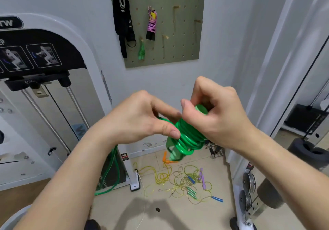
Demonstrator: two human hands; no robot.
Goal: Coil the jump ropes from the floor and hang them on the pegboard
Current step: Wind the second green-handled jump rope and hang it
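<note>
Curling fingers (187, 105) round the green rope coil (188, 137), left hand (142, 121) and right hand (219, 112) hang below the pegboard (178, 33).

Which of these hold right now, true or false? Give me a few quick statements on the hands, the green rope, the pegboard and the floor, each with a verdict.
1. The left hand and the right hand both grip the green jump rope. True.
2. The pegboard has nothing hanging on it. False: a pink rope bundle and black straps hang there.
3. Tangled ropes lie on the floor. True.
4. All the green cord is wound up in the hands. False: a loose green length trails below the left forearm to the floor.
</note>
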